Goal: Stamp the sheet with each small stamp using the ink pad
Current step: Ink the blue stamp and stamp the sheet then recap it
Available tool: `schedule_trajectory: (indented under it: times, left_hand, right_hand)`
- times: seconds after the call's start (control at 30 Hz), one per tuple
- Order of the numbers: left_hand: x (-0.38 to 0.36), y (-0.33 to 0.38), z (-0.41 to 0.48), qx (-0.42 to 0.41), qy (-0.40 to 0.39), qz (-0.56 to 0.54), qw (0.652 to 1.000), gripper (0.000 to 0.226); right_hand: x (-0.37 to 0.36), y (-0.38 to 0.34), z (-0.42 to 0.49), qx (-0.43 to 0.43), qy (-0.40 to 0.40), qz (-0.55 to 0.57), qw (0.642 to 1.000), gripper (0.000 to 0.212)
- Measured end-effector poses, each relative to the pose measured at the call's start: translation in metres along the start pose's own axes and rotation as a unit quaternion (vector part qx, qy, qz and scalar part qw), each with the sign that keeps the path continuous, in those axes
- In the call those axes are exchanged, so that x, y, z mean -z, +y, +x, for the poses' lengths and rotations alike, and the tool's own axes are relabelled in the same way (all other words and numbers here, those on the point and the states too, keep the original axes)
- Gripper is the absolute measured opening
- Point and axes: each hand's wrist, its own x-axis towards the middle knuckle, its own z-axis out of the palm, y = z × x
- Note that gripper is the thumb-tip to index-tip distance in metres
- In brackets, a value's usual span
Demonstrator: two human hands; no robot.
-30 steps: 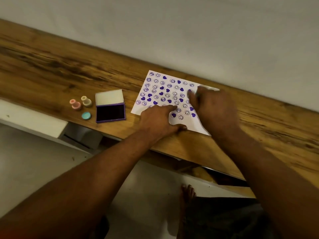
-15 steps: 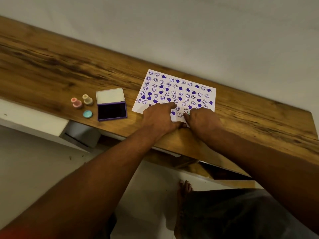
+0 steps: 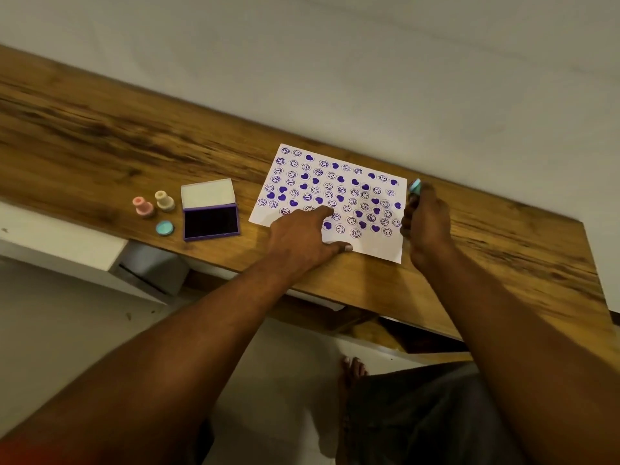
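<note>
Wooden tabletop [image 3: 100, 142] is carrying your sheet [image 3: 379, 245]; your left hand [image 3: 302, 236], fingers spread flat, is pinning it, while your right hand [image 3: 424, 223] is gripping the blue stamp [image 3: 415, 186] beside its edge. Easing that pressure risks smudging.

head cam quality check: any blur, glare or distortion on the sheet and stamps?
Head view: dim, warm light, no glare; sheet prints are legible. Soft motion blur on the far left of the tabletop; wide-angle lens makes its edge run diagonally. Right hand with its teal stamp is slightly smeared; pink stamp and ink pad are reasonably sharp.
</note>
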Motion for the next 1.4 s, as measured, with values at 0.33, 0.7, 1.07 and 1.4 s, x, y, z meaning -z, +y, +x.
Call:
schedule_trajectory:
  times: [0.33,0.7,1.07,1.4]
  left_hand:
    - [0.009,-0.007,-0.006,-0.012,0.040,-0.039,0.998,0.094]
    - [0.095,-0.078,-0.054,0.045,0.173,-0.087,0.980,0.058]
    - [0.121,-0.180,-0.119,0.255,0.197,-0.066,0.944,0.042]
    - [0.113,-0.208,-0.102,0.260,0.169,-0.038,0.950,0.053]
  right_hand:
    - [-0.045,0.029,0.002,0.058,-0.038,-0.065,0.995,0.044]
    - [-0.119,0.022,-0.029,0.346,-0.142,-0.255,0.892,0.035]
    - [-0.198,0.043,-0.097,0.428,-0.318,-0.317,0.785,0.022]
    - [-0.233,0.055,-0.121,0.490,-0.354,-0.402,0.688,0.033]
